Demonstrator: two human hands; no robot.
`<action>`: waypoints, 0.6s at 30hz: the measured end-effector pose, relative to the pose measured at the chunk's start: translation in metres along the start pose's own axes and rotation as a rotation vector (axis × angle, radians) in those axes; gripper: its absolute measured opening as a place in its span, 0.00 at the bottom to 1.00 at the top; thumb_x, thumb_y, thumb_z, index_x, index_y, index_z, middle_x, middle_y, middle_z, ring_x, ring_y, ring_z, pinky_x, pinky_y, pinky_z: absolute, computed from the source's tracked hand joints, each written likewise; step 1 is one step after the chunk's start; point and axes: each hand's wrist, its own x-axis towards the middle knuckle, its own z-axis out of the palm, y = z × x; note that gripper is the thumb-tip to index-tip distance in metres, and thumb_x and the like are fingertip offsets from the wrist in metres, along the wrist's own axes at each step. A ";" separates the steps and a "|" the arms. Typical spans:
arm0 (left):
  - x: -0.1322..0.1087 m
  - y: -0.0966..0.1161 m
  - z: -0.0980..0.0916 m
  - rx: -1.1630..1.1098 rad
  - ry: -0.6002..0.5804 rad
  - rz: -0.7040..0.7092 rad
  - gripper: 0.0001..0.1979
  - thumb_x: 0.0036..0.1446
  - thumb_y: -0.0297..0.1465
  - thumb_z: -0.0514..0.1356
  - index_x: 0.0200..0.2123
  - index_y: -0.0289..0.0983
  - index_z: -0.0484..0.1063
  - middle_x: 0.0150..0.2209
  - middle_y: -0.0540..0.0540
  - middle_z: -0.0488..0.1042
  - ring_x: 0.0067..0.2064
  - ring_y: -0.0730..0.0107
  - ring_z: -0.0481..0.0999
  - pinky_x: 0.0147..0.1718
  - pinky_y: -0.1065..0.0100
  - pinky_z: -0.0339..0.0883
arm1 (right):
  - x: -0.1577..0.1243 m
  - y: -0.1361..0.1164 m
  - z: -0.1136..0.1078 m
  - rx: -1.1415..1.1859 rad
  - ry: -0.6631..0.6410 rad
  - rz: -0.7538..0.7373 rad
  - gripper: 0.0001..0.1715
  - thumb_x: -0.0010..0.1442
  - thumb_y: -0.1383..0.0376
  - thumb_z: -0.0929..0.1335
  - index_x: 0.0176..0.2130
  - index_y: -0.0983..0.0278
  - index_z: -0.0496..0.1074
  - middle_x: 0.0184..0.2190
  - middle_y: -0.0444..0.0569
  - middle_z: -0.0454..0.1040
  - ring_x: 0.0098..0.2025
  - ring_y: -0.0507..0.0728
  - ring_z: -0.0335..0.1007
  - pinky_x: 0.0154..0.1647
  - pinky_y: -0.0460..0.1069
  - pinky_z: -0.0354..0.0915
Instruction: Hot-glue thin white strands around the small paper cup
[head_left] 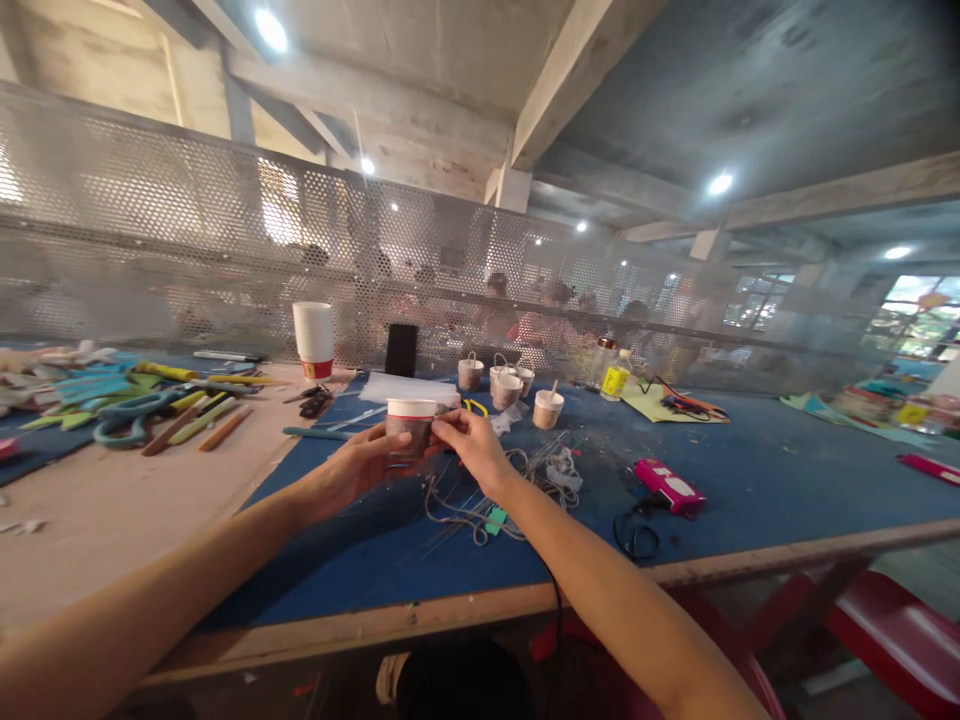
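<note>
A white paper cup (411, 408) with a red line below its rim stands upright between my hands. Grey material covers its lower part. My left hand (364, 462) is closed round the cup from the left, thumb across its front. At the cup's right side my right hand (474, 447) has thumb and fingers pinched together; what lies between them is too small to make out. Just beyond these fingers lies something with a yellow loop handle (475, 406). Below the right hand, a tangle of grey cord (480, 520) spreads over the blue table mat (337, 560).
Several small cups with grey-brown sides (471, 374) stand behind my hands. Stacked paper cups (313, 335) and a dark phone (401, 350) are at the back. Scissors (131, 418) lie left. A pink box (670, 487) and bottle (616, 376) are right; a perforated screen (420, 240) rises behind.
</note>
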 end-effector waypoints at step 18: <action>0.001 -0.004 0.000 0.036 0.001 -0.011 0.17 0.58 0.34 0.66 0.49 0.34 0.79 0.48 0.35 0.81 0.45 0.57 0.81 0.50 0.60 0.71 | -0.001 0.006 0.002 0.040 -0.080 -0.071 0.17 0.54 0.53 0.74 0.31 0.60 0.67 0.24 0.39 0.72 0.23 0.53 0.73 0.33 0.51 0.73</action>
